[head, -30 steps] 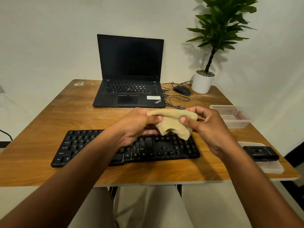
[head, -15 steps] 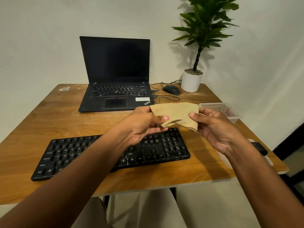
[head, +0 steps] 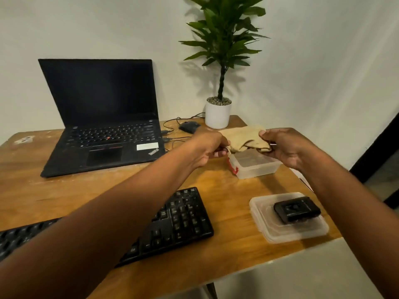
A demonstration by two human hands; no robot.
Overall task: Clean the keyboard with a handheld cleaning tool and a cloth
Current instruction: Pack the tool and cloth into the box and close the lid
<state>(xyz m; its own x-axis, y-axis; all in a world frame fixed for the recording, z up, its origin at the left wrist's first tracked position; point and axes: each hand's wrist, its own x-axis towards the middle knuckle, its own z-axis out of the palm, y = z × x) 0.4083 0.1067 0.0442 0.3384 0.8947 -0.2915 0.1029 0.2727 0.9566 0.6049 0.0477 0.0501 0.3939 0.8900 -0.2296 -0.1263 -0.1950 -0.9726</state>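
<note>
Outstretched, both hands' fingers (head: 264,134) pinching cloth (head: 244,138)

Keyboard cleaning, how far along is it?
It looks near the end. Both hands, left and right, hold the cloth over the clear box, away from the keyboard. The black tool lies on the lid. Left: likely stowing the cloth.
</note>
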